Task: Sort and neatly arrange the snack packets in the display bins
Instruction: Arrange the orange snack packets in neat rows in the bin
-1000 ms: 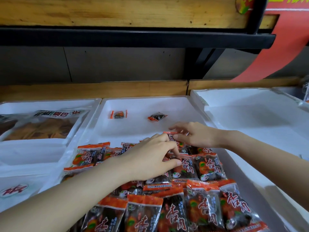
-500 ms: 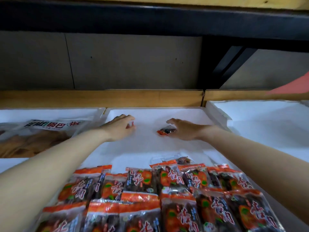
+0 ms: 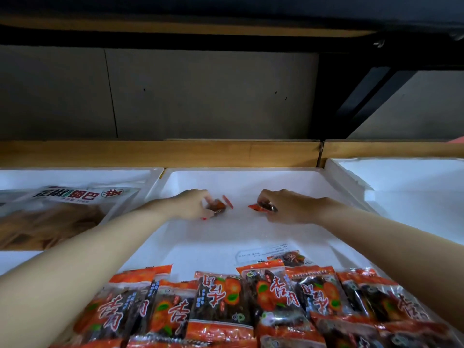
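Note:
Deep in the middle white foam bin (image 3: 251, 237), my left hand (image 3: 190, 204) grips a small orange-and-dark snack packet (image 3: 219, 205) with curled fingers. My right hand (image 3: 286, 205) pinches a second small packet (image 3: 261, 206) a little to the right. The two hands are apart, with bare bin floor between them. At the bin's near end lie several orange packets with red characters (image 3: 226, 302) in overlapping rows. One packet (image 3: 288, 257) lies label side up just beyond that row.
The left bin (image 3: 75, 174) holds a large clear bag of brown snacks (image 3: 50, 222). The right bin (image 3: 414, 197) shows only white foam. A wooden ledge (image 3: 160, 153) runs behind the bins, and a dark shelf (image 3: 226, 18) hangs low overhead.
Both hands left the packet rows and reached to the far end of the middle bin. Each has since closed its fingers on one of the two loose small packets.

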### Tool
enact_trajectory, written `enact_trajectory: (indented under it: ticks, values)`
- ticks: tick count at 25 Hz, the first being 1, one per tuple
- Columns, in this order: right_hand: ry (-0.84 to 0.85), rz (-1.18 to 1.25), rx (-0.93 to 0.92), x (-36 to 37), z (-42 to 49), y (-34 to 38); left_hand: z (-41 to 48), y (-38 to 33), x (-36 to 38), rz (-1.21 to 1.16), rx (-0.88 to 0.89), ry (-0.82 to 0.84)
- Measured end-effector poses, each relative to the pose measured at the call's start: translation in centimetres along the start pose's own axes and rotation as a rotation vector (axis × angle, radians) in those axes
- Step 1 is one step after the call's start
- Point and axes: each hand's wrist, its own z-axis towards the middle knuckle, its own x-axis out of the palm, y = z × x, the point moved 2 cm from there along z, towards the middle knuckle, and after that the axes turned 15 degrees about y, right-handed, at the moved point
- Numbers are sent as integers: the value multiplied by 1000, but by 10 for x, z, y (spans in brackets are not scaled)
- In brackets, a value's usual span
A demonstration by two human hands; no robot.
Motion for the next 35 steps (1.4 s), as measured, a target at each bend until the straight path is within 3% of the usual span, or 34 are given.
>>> enact_trajectory:
  ticks: [3,6,10,13,15,18,22,25,28,31,33,35]
  values:
    - [-34,31,11,1,-13,5,0,-12,8,-57,81,-82]
    - [-69,94,21,-2,-29,12,3,-23,14,-143,43,-2]
    - [-186,234,-24,-11,-50,28,5,-34,17,211,-76,68]
    - [-320,258,-21,-16,-63,34,-6,-39,17,134,-31,78]
    - [-455,335,-42,-22,-72,36,-19,-45,13,-224,80,49]
    - [-639,435,-125,-29,-85,42,-51,-69,5,-942,195,72]
    - [-733,273,-265,-22,-98,57,-78,-98,-1,-1572,206,105]
    - [-635,274,-372,-12,-101,63,-92,-109,1,-1585,310,193]
    - [-461,536,-480,-9,-108,62,-100,-108,5,-1488,322,130]
    - [-470,625,-266,-10,-109,35,-102,-99,8,-1486,258,46]
    - [-127,478,-23,0,-102,18,-103,-96,10,-1500,247,27]
    - [218,516,141,17,-96,9,-104,-94,11,-1529,233,10]
